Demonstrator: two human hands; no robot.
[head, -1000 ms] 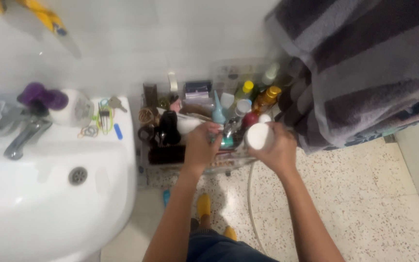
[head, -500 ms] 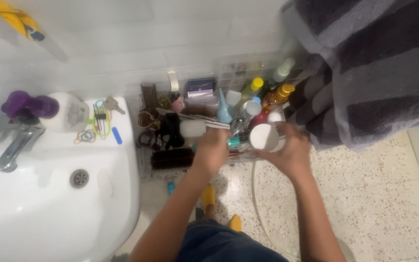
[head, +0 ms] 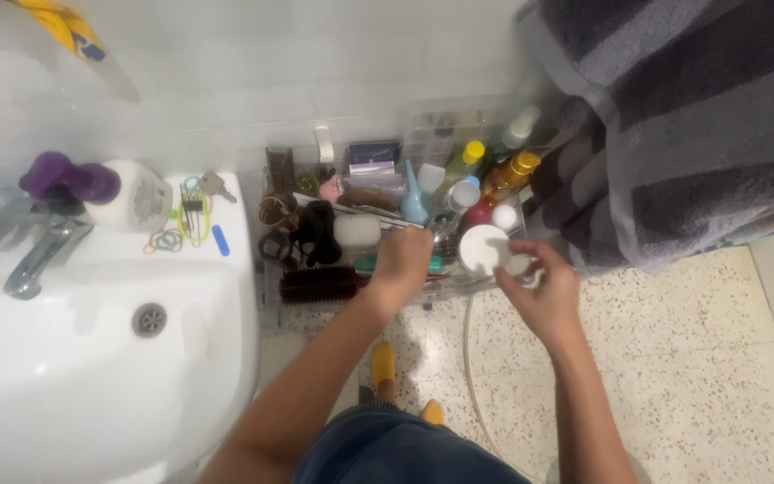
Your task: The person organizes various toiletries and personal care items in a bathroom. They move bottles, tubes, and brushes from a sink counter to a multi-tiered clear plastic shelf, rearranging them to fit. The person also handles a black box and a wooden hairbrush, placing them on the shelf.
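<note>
Speckled terrazzo floor, white sink

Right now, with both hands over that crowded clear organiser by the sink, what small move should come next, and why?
Probably ease the right hand clear of the round white container. It sits among the bottles in the clear organiser, and the fingers look loosened beside it, while the left hand rests on the neighbouring items.

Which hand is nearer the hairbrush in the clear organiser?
Left. The left hand sits just right of the hairbrush, among the bottles; the right hand is farther right, by the white jar.
</note>
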